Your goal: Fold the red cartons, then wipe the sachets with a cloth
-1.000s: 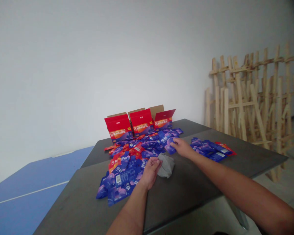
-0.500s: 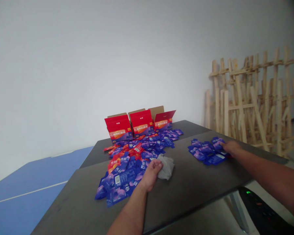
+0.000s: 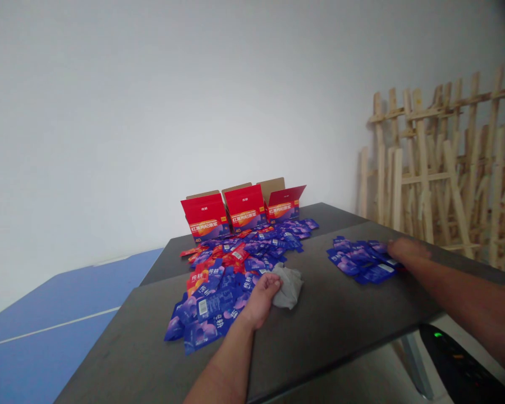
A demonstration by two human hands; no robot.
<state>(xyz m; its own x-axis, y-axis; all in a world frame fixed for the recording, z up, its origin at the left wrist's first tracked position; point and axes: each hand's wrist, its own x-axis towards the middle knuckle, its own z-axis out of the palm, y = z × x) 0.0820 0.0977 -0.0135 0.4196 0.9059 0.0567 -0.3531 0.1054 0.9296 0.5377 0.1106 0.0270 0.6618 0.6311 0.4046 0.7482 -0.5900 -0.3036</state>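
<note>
My left hand [image 3: 261,298] is closed on a crumpled grey cloth [image 3: 289,287], which rests on the dark table. Just left of that hand spreads a large heap of blue-purple pouches [image 3: 219,300], with red pouches [image 3: 237,255] mixed in. My right hand [image 3: 408,250] is at the right edge of a smaller group of blue pouches [image 3: 359,258]. Its fingers are smeared by motion, and I cannot tell if they grip anything. Behind the large heap stand three red cartons [image 3: 246,210] with raised flaps.
The dark table [image 3: 303,348] has a seam across it. At the left lies a blue surface with a white line [image 3: 76,317]. Wooden frames [image 3: 429,174] lean on the wall at the right. A black device with a green light [image 3: 454,359] sits below the table's right front edge.
My right hand has shifted slightly right at the edge of the small group, where a pouch at its fingers now sits lower. The left hand keeps the cloth. The view has turned slightly.
</note>
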